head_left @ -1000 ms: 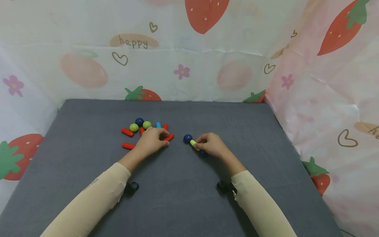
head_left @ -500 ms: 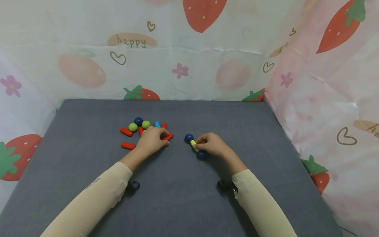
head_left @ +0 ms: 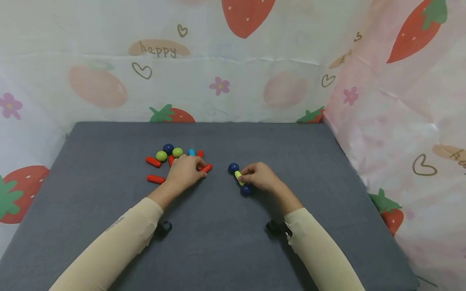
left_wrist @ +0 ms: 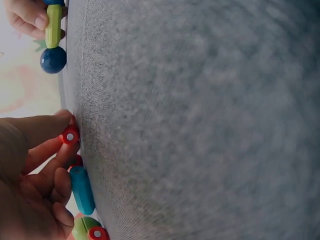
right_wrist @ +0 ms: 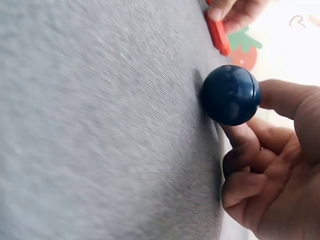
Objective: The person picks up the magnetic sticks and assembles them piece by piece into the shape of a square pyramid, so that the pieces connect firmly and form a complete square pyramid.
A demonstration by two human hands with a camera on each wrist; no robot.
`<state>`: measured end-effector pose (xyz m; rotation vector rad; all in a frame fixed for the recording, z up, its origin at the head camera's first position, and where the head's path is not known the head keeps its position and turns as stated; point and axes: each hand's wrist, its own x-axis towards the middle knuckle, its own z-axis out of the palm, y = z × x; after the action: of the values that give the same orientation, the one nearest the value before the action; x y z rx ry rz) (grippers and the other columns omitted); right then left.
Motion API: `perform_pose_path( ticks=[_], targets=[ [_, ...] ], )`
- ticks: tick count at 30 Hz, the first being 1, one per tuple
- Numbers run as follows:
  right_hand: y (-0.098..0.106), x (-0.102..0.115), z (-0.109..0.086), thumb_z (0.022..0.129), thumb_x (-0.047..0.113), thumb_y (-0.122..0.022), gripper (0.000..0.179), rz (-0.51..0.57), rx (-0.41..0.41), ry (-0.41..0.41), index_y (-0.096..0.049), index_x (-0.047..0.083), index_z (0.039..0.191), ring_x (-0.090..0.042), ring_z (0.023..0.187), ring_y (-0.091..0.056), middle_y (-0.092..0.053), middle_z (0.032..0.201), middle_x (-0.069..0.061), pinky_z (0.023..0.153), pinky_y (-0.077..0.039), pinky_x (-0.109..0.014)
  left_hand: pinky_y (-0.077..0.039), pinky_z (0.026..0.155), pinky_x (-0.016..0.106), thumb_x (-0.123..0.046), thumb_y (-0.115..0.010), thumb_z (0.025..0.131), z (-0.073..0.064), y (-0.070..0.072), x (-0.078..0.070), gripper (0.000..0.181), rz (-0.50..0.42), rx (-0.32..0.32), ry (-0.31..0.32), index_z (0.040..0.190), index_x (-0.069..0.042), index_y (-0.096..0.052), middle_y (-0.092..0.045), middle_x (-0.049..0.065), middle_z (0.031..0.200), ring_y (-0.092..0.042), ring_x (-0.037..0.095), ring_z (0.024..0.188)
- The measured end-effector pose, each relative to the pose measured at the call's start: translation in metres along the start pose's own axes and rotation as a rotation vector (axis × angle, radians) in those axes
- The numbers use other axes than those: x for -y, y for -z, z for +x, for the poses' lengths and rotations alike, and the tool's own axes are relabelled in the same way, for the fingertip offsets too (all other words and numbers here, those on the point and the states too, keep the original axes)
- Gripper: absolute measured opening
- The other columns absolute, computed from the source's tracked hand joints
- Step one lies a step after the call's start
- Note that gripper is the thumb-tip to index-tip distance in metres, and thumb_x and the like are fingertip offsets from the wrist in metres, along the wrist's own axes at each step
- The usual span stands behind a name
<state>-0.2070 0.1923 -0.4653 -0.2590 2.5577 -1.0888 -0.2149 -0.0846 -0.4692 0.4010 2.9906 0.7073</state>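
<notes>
My left hand (head_left: 183,171) pinches a red magnetic rod (head_left: 207,167) between thumb and finger, close over the cloth; a metal dot shows on the rod's end in the left wrist view. To the right, my right hand (head_left: 263,178) pinches a yellow-green rod (head_left: 238,175) by its middle. A dark blue ball (head_left: 233,167) sits at the rod's far end, and a second blue ball (head_left: 246,190) at its near end. In the right wrist view the near ball (right_wrist: 230,95) covers most of the rod.
Around my left hand lie several red rods (head_left: 155,179), a light blue rod (head_left: 191,152), two green balls (head_left: 162,156) and another blue ball (head_left: 168,148). Grey cloth covers the table (head_left: 218,242). A strawberry-print curtain (head_left: 247,72) stands behind.
The near blue ball has come out from beneath my right hand and now shows fully at the rod's end. My left hand keeps its pinch on the red rod, almost still.
</notes>
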Motion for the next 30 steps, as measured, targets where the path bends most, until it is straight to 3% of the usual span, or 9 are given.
perform_pose_path(
  ticks=[10, 16, 21, 30],
  targets=[
    [-0.011, 0.003, -0.004, 0.094, 0.025, -0.076, 0.026, 0.141, -0.062, -0.075, -0.079, 0.006, 0.110, -0.016, 0.088, -0.066, -0.076, 0.103, -0.007, 0.077, -0.053, -0.030, -0.047, 0.094, 0.047, -0.024, -0.079, 0.092, 0.002, 0.000, -0.007, 0.022, -0.016, 0.035, -0.028, 0.112, -0.016, -0.078, -0.075, 0.002, 0.098, -0.064, 0.026, 0.096],
    [-0.014, 0.001, -0.007, 0.093, 0.027, -0.077, 0.026, 0.121, -0.099, -0.101, -0.079, 0.007, 0.109, -0.017, 0.088, -0.064, -0.075, 0.103, -0.006, 0.077, -0.052, -0.031, -0.046, 0.094, 0.047, -0.025, -0.077, 0.093, 0.008, -0.007, -0.011, 0.022, -0.037, 0.038, -0.082, 0.114, -0.018, -0.078, -0.076, 0.000, 0.102, -0.064, 0.023, 0.098],
    [-0.017, 0.002, -0.007, 0.094, 0.030, -0.076, 0.029, 0.111, -0.092, -0.093, -0.079, 0.007, 0.112, -0.017, 0.090, -0.065, -0.076, 0.107, -0.006, 0.078, -0.053, -0.032, -0.049, 0.089, 0.043, -0.021, -0.078, 0.092, 0.010, -0.009, -0.017, 0.018, -0.044, 0.037, -0.090, 0.110, -0.018, -0.079, -0.076, 0.000, 0.102, -0.060, 0.024, 0.100],
    [-0.018, 0.001, -0.009, 0.092, 0.027, -0.078, 0.025, 0.121, -0.116, -0.095, -0.080, 0.007, 0.107, -0.016, 0.082, -0.064, -0.076, 0.096, -0.005, 0.072, -0.051, -0.030, -0.048, 0.090, 0.044, -0.020, -0.076, 0.093, 0.022, -0.018, -0.030, 0.018, -0.025, 0.053, -0.125, 0.111, -0.017, -0.079, -0.076, 0.000, 0.104, -0.061, 0.025, 0.100]
  ],
)
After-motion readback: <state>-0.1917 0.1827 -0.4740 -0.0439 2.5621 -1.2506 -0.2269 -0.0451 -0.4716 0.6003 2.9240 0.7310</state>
